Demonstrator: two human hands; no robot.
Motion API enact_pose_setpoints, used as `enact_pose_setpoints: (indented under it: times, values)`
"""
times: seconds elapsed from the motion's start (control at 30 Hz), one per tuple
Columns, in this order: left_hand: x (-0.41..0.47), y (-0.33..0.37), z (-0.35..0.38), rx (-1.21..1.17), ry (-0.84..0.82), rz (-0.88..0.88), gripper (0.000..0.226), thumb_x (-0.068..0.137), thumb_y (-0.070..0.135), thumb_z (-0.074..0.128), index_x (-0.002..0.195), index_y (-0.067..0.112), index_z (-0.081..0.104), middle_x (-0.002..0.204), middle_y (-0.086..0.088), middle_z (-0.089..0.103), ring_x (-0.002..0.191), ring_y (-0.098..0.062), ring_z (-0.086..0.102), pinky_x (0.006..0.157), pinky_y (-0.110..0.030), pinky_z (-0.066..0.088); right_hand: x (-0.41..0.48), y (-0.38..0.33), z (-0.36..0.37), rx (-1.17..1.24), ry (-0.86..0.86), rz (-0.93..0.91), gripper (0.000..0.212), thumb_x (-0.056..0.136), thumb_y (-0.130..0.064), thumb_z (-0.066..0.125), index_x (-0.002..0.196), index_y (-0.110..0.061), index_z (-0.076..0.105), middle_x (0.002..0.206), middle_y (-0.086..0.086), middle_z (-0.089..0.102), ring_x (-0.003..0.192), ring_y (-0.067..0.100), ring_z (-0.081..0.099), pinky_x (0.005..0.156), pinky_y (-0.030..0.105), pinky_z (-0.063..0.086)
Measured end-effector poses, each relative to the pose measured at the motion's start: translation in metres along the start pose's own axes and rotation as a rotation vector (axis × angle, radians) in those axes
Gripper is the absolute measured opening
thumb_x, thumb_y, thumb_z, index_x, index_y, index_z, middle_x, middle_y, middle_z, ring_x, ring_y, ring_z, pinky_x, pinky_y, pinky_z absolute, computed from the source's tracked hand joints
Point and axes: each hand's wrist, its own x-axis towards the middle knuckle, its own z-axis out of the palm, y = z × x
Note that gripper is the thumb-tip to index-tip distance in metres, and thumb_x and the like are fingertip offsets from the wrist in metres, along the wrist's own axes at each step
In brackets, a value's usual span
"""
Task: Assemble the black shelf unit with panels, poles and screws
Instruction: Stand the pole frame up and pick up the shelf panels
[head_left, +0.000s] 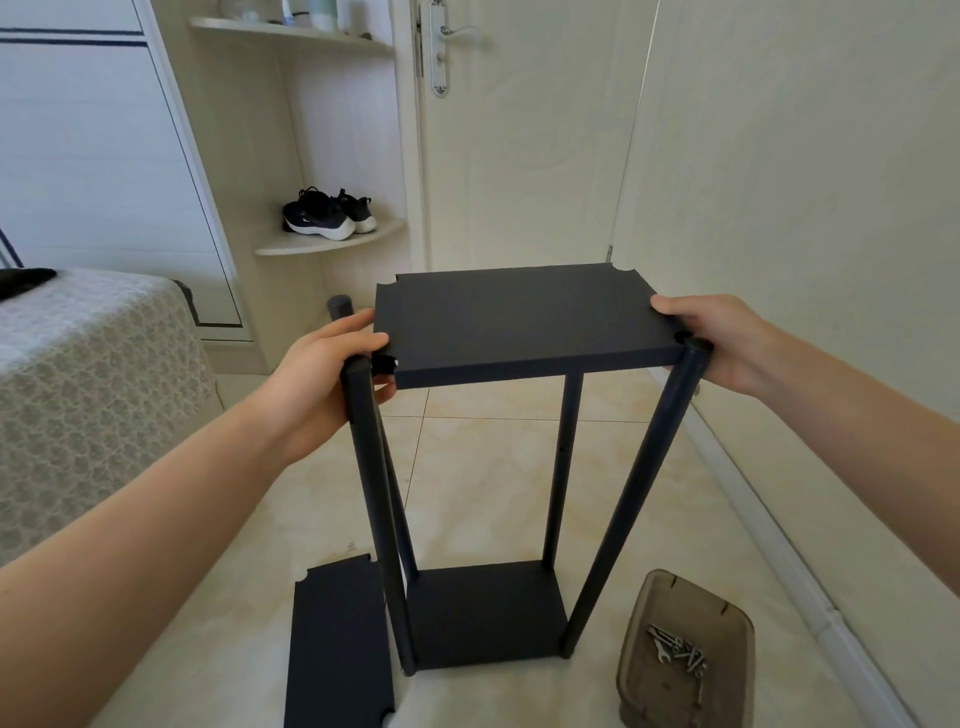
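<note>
A black shelf frame stands on the tiled floor: a bottom panel (485, 613) with several upright black poles rising from its corners. A second black panel (519, 319) sits level at the pole tops. My left hand (332, 374) grips its left edge beside the near-left pole (376, 499). My right hand (722, 340) grips its right edge, behind the near-right pole (639, 493). The far-left pole top (340, 306) stands apart from the panel's corner notch. A third black panel (337, 644) lies flat on the floor at the left.
A smoky plastic tray (644, 675) with screws and a small wrench (675, 654) lies on the floor at the lower right. A bed with a patterned cover (88, 374) is at the left. A closed door (519, 145) and a wall close the back and right.
</note>
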Motion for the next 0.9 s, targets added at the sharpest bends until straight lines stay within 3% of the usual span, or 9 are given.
enact_pose_setpoints:
  times: [0.07, 0.17, 0.27, 0.43, 0.57, 0.67, 0.73, 0.8, 0.9]
  values:
    - [-0.002, -0.002, 0.0, -0.006, -0.003, -0.003, 0.039, 0.096, 0.014, 0.058, 0.133, 0.026, 0.061, 0.122, -0.004, 0.071, 0.103, -0.024, 0.064, 0.068, -0.028, 0.059, -0.003, 0.006, -0.001, 0.053, -0.022, 0.021, 0.023, 0.093, -0.019, 0.063, 0.111, -0.006, 0.066, 0.089, 0.0, 0.073, 0.068, 0.013, 0.07, 0.057, 0.024, 0.054]
    - [-0.005, -0.004, 0.001, -0.032, 0.001, -0.024, 0.039, 0.097, 0.016, 0.056, 0.136, 0.024, 0.06, 0.129, -0.008, 0.068, 0.103, -0.024, 0.061, 0.069, -0.027, 0.059, -0.005, 0.012, -0.002, 0.131, -0.024, 0.06, 0.02, 0.092, -0.02, 0.062, 0.109, -0.009, 0.064, 0.077, -0.001, 0.069, 0.062, 0.015, 0.066, 0.062, 0.03, 0.053]
    - [-0.007, -0.006, 0.001, -0.08, 0.027, -0.045, 0.036, 0.099, 0.017, 0.052, 0.133, 0.023, 0.062, 0.125, -0.007, 0.07, 0.094, -0.02, 0.062, 0.073, -0.028, 0.055, -0.007, 0.014, 0.0, 0.178, -0.042, 0.087, 0.021, 0.092, -0.02, 0.061, 0.109, -0.01, 0.062, 0.074, -0.001, 0.068, 0.061, 0.015, 0.064, 0.063, 0.03, 0.051]
    - [-0.006, -0.009, -0.003, -0.089, 0.082, -0.047, 0.033, 0.098, 0.021, 0.052, 0.128, 0.027, 0.065, 0.109, 0.003, 0.076, 0.083, -0.014, 0.069, 0.077, -0.03, 0.055, -0.01, 0.014, 0.012, 0.21, -0.038, 0.095, 0.021, 0.09, -0.019, 0.062, 0.11, -0.01, 0.061, 0.081, 0.002, 0.065, 0.058, 0.016, 0.065, 0.052, 0.025, 0.052]
    - [-0.008, -0.019, -0.006, -0.117, 0.127, -0.042, 0.033, 0.096, 0.022, 0.054, 0.126, 0.029, 0.066, 0.112, 0.002, 0.075, 0.087, -0.014, 0.07, 0.076, -0.029, 0.054, -0.012, 0.017, 0.014, 0.221, -0.054, 0.083, 0.022, 0.091, -0.02, 0.061, 0.11, -0.009, 0.063, 0.079, 0.001, 0.07, 0.063, 0.016, 0.069, 0.063, 0.03, 0.057]
    - [-0.011, -0.027, -0.004, -0.164, 0.189, -0.036, 0.025, 0.098, 0.019, 0.052, 0.114, 0.029, 0.068, 0.091, 0.006, 0.078, 0.07, -0.009, 0.071, 0.075, -0.029, 0.052, -0.018, 0.023, 0.015, 0.231, -0.082, 0.055, 0.02, 0.093, -0.021, 0.059, 0.108, -0.01, 0.064, 0.076, 0.0, 0.072, 0.067, 0.015, 0.07, 0.073, 0.033, 0.057]
    - [-0.012, -0.031, -0.001, -0.171, 0.231, -0.036, 0.022, 0.098, 0.02, 0.053, 0.111, 0.029, 0.068, 0.083, 0.007, 0.077, 0.067, -0.008, 0.07, 0.074, -0.028, 0.052, -0.022, 0.028, 0.016, 0.247, -0.083, 0.034, 0.019, 0.094, -0.021, 0.058, 0.108, -0.01, 0.063, 0.075, 0.0, 0.072, 0.066, 0.014, 0.07, 0.065, 0.03, 0.06]
    - [-0.013, -0.033, 0.001, -0.179, 0.265, -0.032, 0.025, 0.098, 0.019, 0.052, 0.115, 0.028, 0.068, 0.084, 0.006, 0.076, 0.07, -0.011, 0.068, 0.073, -0.027, 0.052, -0.025, 0.031, 0.018, 0.272, -0.059, 0.027, 0.021, 0.093, -0.021, 0.059, 0.11, -0.008, 0.062, 0.075, 0.001, 0.073, 0.066, 0.016, 0.071, 0.058, 0.029, 0.059]
    - [-0.014, -0.034, 0.004, -0.194, 0.288, -0.029, 0.029, 0.098, 0.016, 0.05, 0.122, 0.022, 0.066, 0.097, -0.002, 0.07, 0.076, -0.016, 0.061, 0.074, -0.029, 0.048, -0.028, 0.034, 0.019, 0.278, -0.029, 0.039, 0.026, 0.091, -0.022, 0.061, 0.112, -0.007, 0.061, 0.074, 0.002, 0.072, 0.067, 0.018, 0.071, 0.059, 0.03, 0.058]
